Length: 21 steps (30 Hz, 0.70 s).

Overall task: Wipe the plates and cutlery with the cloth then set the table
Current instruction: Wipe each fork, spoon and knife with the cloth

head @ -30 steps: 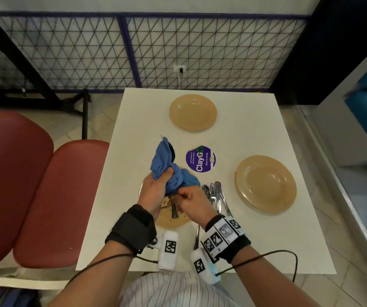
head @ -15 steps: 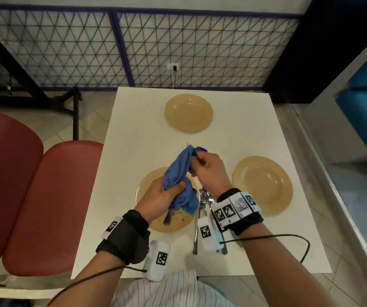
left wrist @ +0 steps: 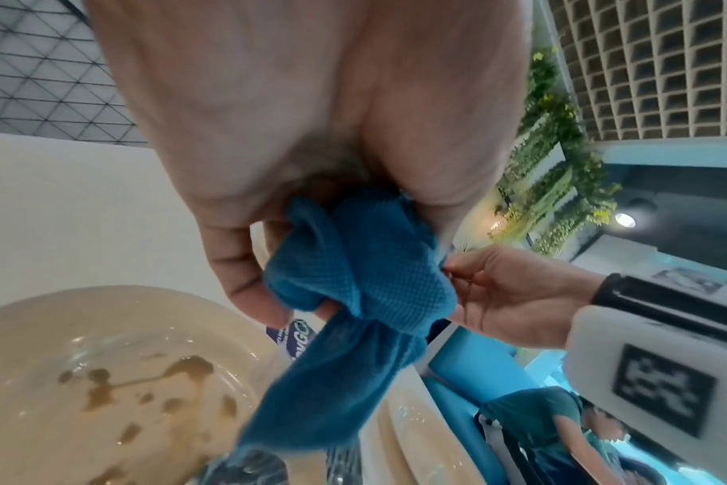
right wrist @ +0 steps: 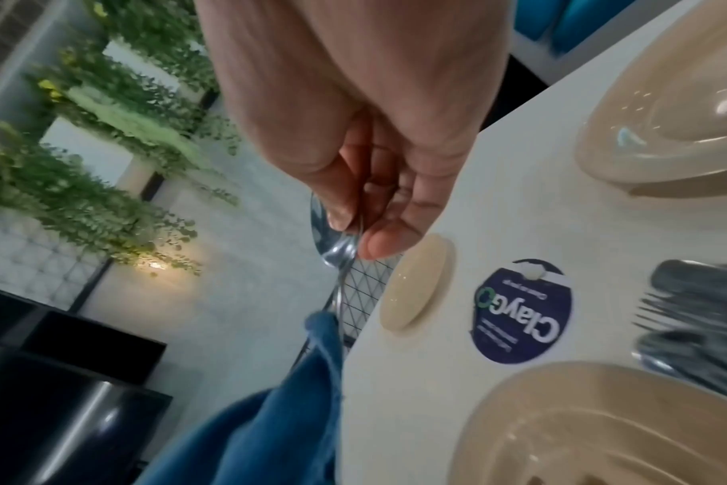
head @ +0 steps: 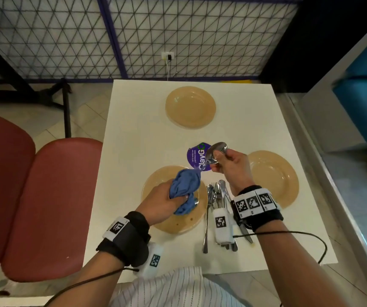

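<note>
Black wristbands (head: 131,235), tag-marked modules, apparently pinstriped shirt (head: 178,289).

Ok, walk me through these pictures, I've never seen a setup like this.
No machine here: a person wears one camera on the head and one on each wrist. The head view looks down on a white table with three tan plates, a purple sticker and a cutlery pile. The left hand grips a blue cloth over the near plate, which the left wrist view shows is stained. The right hand pinches a spoon by its bowl, handle toward the cloth. The right wrist view shows that pinch close up.
</note>
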Each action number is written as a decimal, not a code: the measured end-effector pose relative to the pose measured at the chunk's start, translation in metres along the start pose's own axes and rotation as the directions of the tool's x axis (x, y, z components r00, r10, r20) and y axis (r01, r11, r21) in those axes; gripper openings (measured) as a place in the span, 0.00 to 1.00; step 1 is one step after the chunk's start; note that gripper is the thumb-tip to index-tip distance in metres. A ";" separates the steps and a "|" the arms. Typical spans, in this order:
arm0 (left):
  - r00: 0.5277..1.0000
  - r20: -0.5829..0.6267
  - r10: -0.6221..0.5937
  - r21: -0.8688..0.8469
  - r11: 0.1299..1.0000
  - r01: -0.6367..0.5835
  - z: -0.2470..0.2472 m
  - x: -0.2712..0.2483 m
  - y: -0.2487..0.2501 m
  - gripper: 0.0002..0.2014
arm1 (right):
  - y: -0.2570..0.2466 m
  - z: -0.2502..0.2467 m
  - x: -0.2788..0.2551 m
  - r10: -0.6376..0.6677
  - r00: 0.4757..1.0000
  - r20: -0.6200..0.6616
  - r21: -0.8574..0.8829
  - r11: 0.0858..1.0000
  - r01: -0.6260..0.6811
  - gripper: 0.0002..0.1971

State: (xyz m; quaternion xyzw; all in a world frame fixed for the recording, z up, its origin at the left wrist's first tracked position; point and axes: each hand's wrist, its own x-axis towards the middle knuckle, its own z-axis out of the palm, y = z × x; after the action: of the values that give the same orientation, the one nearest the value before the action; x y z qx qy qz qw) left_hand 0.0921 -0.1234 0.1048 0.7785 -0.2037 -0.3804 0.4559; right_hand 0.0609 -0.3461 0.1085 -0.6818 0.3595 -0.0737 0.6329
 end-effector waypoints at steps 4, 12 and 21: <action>1.000 0.030 -0.007 0.083 0.997 0.005 0.000 0.015 -0.001 0.10 | 0.027 0.008 -0.019 0.066 0.996 0.052 -0.001 0.998 -0.066 0.08; 0.986 0.093 -0.134 0.113 0.986 0.124 0.003 0.006 -0.012 0.21 | 0.066 -0.042 0.007 0.233 0.966 -0.113 0.120 0.968 -0.220 0.06; 0.909 -0.262 -0.323 -0.127 0.946 0.300 -0.003 -0.016 -0.056 0.27 | 0.128 -0.073 0.014 0.327 0.945 -0.023 -0.246 0.914 -0.322 0.06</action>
State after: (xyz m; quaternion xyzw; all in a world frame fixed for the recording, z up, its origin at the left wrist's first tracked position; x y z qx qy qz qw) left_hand 0.0823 -0.0831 0.0640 0.8270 0.0055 -0.3427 0.4457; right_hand -0.0201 -0.4058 0.0003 -0.6866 0.4679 0.0840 0.5501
